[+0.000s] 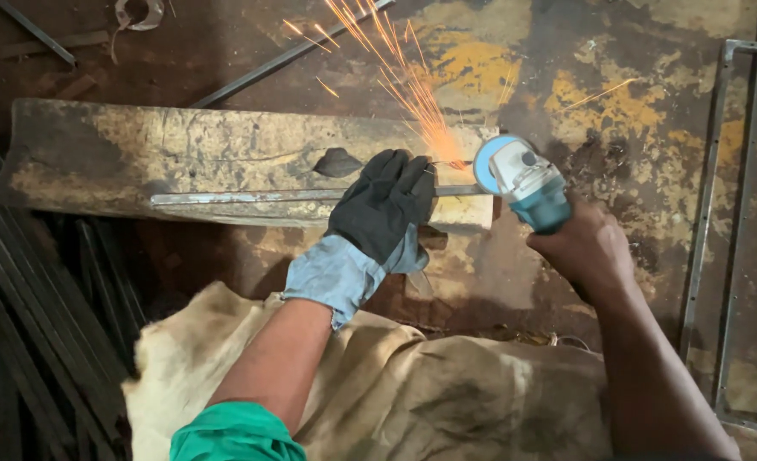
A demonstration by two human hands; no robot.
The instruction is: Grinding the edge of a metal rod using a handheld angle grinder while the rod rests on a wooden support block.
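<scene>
the left hand [384, 202], in a black glove with a pale blue cuff, presses flat, fingers spread, on a thin metal bar [250, 197], pinning it rather than gripping it. the right hand [585, 249], bare, is wrapped tight around the body of a teal angle grinder [528, 183]. the two hands are apart, the left one to the left, the right one nearer and to the right.

the metal bar lies flat with its long axis running left to right along the near edge of a worn wooden beam [225, 154]; its left end points toward the left of the scene, its right end reaches the grinder's disc just right of the gloved fingers. the grinder's body points away from the right hand, up and to the left, with the blue disc at the bar's right end. orange sparks [404, 77] fly from that spot toward the far side.

a tan cloth [395, 393] covers the person's lap at the near edge. dark metal strips [29, 341] are stacked at the near left. a grey metal frame [737, 256] lies on the stained floor [634, 102] at the right.
</scene>
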